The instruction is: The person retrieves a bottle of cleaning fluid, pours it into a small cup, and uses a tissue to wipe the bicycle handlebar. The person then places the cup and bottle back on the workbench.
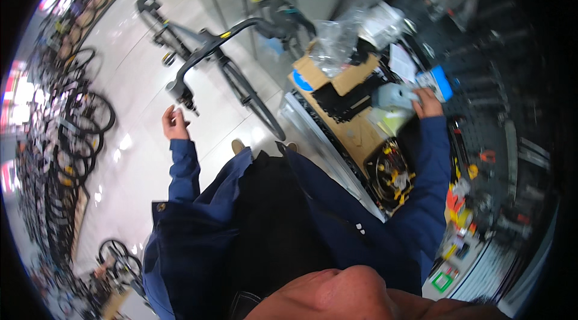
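Note:
My right hand [428,103] reaches over the workbench, its fingers closed on the right end of a pale blue-grey box [392,97]. A bright blue packet [441,83] lies right beside that hand. My left hand [175,122] is held over the floor at left, fingers curled in toward the thumb. Something small and whitish may be between them, but blur hides what it is. Just above this hand is the near end of the handlebar [191,67] of a dark bicycle [247,88]; hand and bar look apart.
An open cardboard box [356,77] with clear plastic wrapping [332,49] stands on the workbench [355,139]. A black tray [391,172] of yellow and dark small parts sits nearer me. Tools hang on a dark pegboard [494,109] at right. Rows of bicycles [84,118] line the left.

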`<state>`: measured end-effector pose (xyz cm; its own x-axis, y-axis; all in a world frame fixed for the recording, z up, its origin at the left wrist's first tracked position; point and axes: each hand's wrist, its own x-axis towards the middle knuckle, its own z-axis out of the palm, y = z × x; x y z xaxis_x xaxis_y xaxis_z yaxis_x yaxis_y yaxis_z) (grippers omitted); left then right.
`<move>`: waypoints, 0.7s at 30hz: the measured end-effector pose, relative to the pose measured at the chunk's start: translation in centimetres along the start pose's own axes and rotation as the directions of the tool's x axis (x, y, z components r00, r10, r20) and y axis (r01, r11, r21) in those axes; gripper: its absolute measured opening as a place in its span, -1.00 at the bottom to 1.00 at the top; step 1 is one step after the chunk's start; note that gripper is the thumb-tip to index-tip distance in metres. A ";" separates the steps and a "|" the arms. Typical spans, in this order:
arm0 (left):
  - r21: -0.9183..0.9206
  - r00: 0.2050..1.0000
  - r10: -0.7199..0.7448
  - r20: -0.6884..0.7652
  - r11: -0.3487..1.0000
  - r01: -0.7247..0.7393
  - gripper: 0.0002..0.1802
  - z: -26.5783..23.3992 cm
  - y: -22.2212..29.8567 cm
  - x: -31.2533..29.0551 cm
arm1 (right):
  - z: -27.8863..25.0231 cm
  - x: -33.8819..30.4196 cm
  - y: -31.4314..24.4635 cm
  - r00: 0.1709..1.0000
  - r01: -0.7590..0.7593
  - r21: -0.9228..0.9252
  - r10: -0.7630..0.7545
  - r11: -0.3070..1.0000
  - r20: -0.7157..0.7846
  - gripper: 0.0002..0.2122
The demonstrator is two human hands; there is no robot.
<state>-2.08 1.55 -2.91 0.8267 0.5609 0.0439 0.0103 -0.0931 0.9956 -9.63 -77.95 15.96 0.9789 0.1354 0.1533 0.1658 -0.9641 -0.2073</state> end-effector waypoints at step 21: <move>-0.128 0.564 0.215 0.797 0.973 -0.191 0.20 7.9 20.2 -11.6 | -2.3 12.4 -38.0 0.941 0.312 0.525 -0.335 0.792 -0.054 -0.76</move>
<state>-7.02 -13.32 16.07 0.9169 -0.3597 0.1729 -0.2195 -0.0927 0.9712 -4.06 -40.13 27.99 0.8589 0.4380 0.2654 0.4994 -0.6014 -0.6236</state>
